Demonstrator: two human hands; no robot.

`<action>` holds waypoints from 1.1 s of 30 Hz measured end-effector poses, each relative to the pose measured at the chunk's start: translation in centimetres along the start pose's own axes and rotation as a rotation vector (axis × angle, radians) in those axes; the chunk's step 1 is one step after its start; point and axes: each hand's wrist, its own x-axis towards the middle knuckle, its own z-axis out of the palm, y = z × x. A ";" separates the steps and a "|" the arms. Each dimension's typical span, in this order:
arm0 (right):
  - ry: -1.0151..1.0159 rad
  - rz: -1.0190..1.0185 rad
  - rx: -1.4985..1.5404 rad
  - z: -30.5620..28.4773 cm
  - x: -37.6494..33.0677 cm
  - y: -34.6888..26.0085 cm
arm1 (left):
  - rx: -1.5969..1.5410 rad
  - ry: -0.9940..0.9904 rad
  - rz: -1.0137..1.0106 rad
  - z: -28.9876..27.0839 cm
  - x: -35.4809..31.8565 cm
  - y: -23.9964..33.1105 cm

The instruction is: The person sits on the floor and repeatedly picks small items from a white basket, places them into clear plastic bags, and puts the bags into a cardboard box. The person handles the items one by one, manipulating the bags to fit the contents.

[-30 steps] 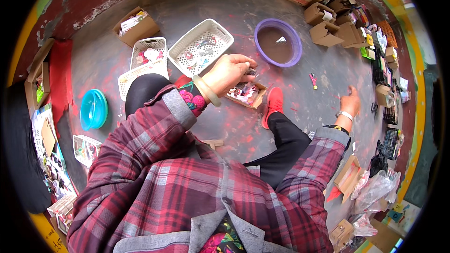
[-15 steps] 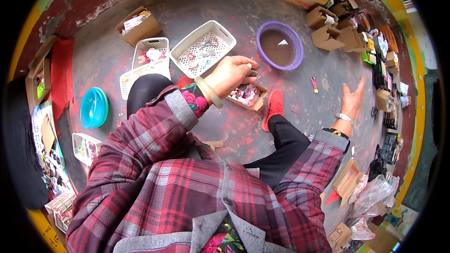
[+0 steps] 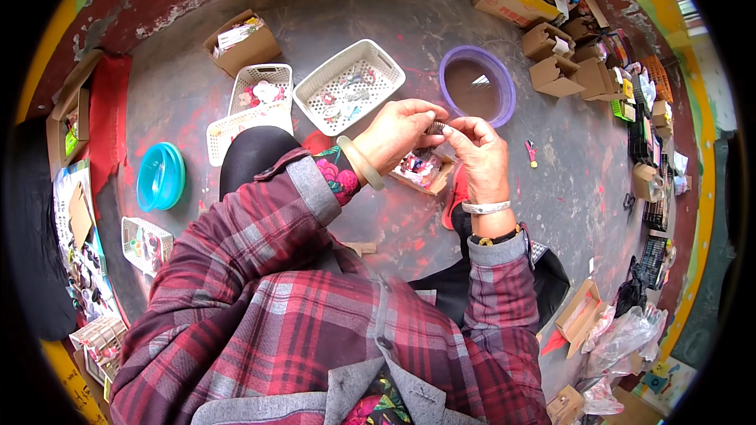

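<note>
Both hands, left hand [image 3: 400,132] and right hand [image 3: 480,156], pinch a small dark clip [image 3: 435,127] between their fingertips.

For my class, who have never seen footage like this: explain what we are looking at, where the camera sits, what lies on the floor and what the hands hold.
There is no machine here. A person wears a wide fisheye camera on the head, looking down at their own arms, so straight edges bend near the rim. The plaid sleeves belong to that person, who sits on a paint-stained concrete floor.

The left hand and right hand meet in the middle, pinching a small dark object between the fingertips; it is too small to name. Just below them is a small open cardboard box of colourful bits.

Around it lie white plastic baskets holding small items, a purple bowl, a turquoise bowl and many more cardboard boxes at the right.
</note>
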 end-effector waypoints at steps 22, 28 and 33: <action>0.024 0.029 0.200 0.0 -0.2 -1.2 | 0.146 0.001 0.049 -0.5 -0.1 -0.1; 0.007 0.029 0.218 -0.6 -0.3 -1.2 | 0.125 -0.036 0.020 -0.3 -0.5 0.7; 0.012 -0.010 0.214 -0.5 -0.4 -1.4 | 0.089 -0.078 -0.043 -0.7 -0.6 1.0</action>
